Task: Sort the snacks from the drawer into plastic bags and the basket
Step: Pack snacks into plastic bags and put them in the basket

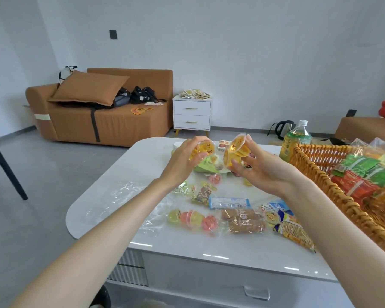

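Nearest, small pink and yellow jelly cups lie on the glossy white table, just beside a crumpled clear plastic bag. Above them the left hand grips one round orange jelly cup; the right hand clasps several more. To the right sits the woven wicker basket. Best to keep like cups together and lower them into one container without squeezing the lids.

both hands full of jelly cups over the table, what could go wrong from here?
1. The right hand pinches several orange jelly cups at once; one could slip and fall among the snacks below.
2. The clear plastic bag lies flat and unopened, and both hands, the left hand included, are occupied, so bagging likely needs a put-down first.
3. The wicker basket already looks full; added items may spill over.
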`<state>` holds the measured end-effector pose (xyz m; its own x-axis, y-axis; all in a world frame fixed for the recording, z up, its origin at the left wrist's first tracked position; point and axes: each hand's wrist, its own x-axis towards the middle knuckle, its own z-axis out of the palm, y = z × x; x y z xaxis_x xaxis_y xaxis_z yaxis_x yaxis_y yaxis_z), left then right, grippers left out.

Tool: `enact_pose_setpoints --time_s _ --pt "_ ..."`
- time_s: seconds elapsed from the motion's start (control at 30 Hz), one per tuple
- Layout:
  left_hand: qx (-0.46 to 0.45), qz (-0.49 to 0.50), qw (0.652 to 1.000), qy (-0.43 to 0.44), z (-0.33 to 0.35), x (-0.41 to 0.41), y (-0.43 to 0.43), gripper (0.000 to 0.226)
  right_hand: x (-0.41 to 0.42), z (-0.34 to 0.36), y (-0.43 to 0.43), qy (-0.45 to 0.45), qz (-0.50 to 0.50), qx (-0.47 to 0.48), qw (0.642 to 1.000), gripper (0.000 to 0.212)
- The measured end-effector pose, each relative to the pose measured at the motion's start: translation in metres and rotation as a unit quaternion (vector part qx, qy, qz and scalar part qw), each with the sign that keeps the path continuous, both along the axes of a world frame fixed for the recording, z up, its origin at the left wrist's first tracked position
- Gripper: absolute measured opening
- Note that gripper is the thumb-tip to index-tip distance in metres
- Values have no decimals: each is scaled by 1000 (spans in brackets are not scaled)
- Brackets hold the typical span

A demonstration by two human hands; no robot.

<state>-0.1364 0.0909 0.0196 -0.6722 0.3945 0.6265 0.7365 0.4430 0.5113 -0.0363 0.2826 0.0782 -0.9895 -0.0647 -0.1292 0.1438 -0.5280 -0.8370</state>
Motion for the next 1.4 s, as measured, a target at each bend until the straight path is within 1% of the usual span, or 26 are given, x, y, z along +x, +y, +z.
enact_pose_setpoints --time_s 0.07,0.13,0.23,0.33,0.47,0.53,0.63,0.67,0.8,0.9,0.97,1.0,1.07,1.13,1.2,1.23,1.3,1.37,1.4 --pt "-23 -12 998 53 -6 10 -1 29 1 -2 -1 -11 6 -12 1000 28" --pt "-42 -14 997 69 -15 16 -5 34 2 -2 -2 -28 10 -35 999 23" --pt "-78 21 996 33 -25 18 -10 31 4 -2 -4 -39 15 -50 998 22" --pt "-107 51 993 1 -32 19 -18 27 5 -2 -5 -45 19 -45 998 22" --pt "-147 38 988 -9 -40 20 -27 25 6 -1 -5 -48 17 -42 998 25" --pt "-164 40 985 -17 -39 22 -29 25 5 0 -5 -44 16 -22 999 28" --pt "-161 44 986 -7 -30 27 -33 26 -1 5 -8 -52 30 10 998 32" --pt "-158 43 986 -17 -26 28 -36 25 -3 7 -8 -57 37 11 998 31" --pt "-162 35 979 -115 -13 30 -45 25 -13 18 -13 -82 65 12 994 28" --pt "-156 22 982 -108 -11 34 -53 28 -26 22 -21 -111 88 9 990 29" --pt "-129 12 986 -103 -11 39 -62 28 -35 23 -31 -129 93 11 987 26" --pt "-119 6 988 -102 -11 42 -67 28 -38 23 -36 -136 91 24 986 26" --pt "-115 -3 988 -102 -12 48 -77 27 -46 23 -45 -130 81 87 984 29" --pt "-115 -6 989 -96 -13 56 -84 27 -52 24 -54 -97 80 158 979 30" --pt "-110 -6 991 -82 -16 63 -88 27 -56 25 -63 -52 94 223 969 26" --pt "-108 -7 992 -72 -17 66 -90 27 -57 26 -69 -31 102 262 959 24" --pt "-108 -9 993 -46 -21 73 -91 28 -58 26 -79 0 120 353 928 23" --pt "-105 -9 994 -33 -23 78 -93 28 -58 23 -87 19 128 441 888 25" --pt "-99 -9 995 -33 -24 80 -93 27 -58 21 -89 29 123 491 862 30"
